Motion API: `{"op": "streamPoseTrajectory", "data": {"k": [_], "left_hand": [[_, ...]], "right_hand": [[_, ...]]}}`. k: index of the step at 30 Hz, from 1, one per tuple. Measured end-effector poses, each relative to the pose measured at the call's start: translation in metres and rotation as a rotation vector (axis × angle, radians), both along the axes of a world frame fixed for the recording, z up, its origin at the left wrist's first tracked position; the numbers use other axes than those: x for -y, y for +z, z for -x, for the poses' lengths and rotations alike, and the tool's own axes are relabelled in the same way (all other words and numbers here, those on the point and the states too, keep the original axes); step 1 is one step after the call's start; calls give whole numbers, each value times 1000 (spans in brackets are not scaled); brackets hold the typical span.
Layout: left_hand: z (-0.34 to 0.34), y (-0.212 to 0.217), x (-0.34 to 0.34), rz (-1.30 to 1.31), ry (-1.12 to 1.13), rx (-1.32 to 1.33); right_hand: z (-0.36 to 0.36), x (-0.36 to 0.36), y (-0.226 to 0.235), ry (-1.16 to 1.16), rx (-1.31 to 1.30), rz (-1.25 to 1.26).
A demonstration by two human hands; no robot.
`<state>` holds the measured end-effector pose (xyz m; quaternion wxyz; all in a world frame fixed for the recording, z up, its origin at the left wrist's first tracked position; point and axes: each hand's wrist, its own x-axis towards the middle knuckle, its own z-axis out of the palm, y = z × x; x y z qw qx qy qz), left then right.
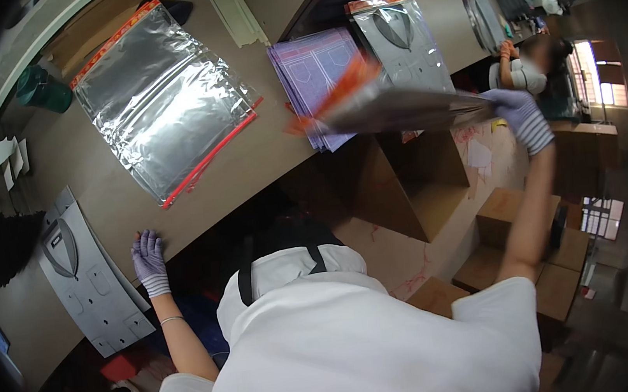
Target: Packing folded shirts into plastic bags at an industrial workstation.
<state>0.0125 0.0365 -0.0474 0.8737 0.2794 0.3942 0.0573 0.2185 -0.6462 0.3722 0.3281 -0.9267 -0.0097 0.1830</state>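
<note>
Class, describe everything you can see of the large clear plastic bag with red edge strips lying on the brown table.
The large clear plastic bag with red edge strips lies flat on the brown table, turned at an angle to its edge. Its film is shiny and wrinkled, catching pale reflections. One red strip runs along its far short end, another along the near end. It looks empty. Neither gloved hand touches it; the left hand rests on the table edge nearer the person.
</note>
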Motion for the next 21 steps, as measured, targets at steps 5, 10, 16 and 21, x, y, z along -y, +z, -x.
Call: {"op": "streamPoseTrajectory", "data": {"k": [5,10,16,21], "left_hand": [[20,12,-1,-57,59,-114],[-18,12,16,-31,-125,46],[50,77,-11,-1859,-312,-710],[57,94,-58,-2042,-543,-1190]], "right_hand": [[-138,-9,-23,819,-85,1394],[-234,87,-190,1038,203,1506],[-265,-60,-261,852,-77,1272],[-207,-131,-209,1055,186,1182]]}}
